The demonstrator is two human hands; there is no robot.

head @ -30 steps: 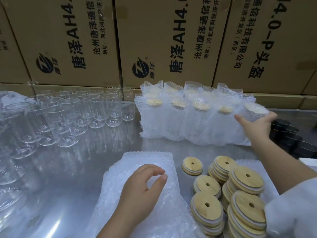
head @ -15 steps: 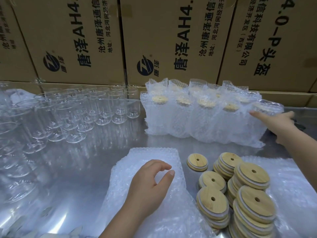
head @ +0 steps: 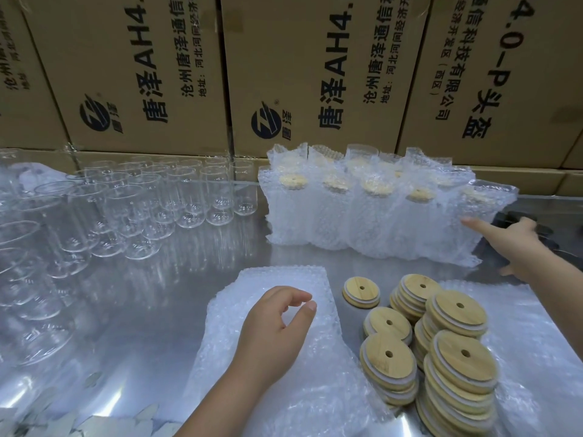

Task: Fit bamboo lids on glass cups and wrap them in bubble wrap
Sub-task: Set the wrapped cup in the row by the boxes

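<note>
- Your left hand (head: 277, 326) rests on the near wrap (head: 315, 389), fingers loosely curled, pinching nothing.
- Your right hand (head: 511, 244), fingers spread, touches the far-right wrapped cup (head: 479, 205).

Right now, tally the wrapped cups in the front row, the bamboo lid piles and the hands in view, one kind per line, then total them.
Wrapped cups, front row: 5
Bamboo lid piles: 6 (one is a single lid)
Hands: 2, left hand and right hand
Total: 13
</note>
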